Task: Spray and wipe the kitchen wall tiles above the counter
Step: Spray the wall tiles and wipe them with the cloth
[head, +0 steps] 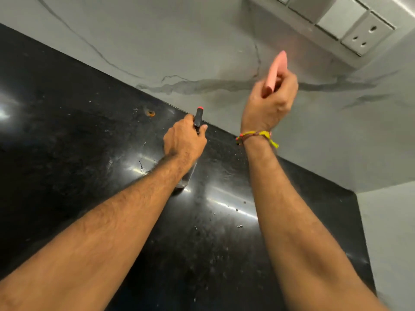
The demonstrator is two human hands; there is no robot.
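The wall tiles [202, 41] are rising behind the worktop's [67, 131] back edge. Your right hand [267, 104] is gripping a pink sponge [277, 68], raising it edge-on near them, probably ready for wiping. Your left hand [184, 140] is clamping the spray bottle [198, 118], which is standing near that edge with its nozzle facing the tiles.

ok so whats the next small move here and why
Probably squeeze the trigger. The left hand grips the spray bottle, its red-tipped nozzle aimed at the wall tiles, and the bottle's base looks close to the black counter. The right hand holds the pink cloth raised near the wall, ready to wipe. No wet patch is clearly visible on the tiles.
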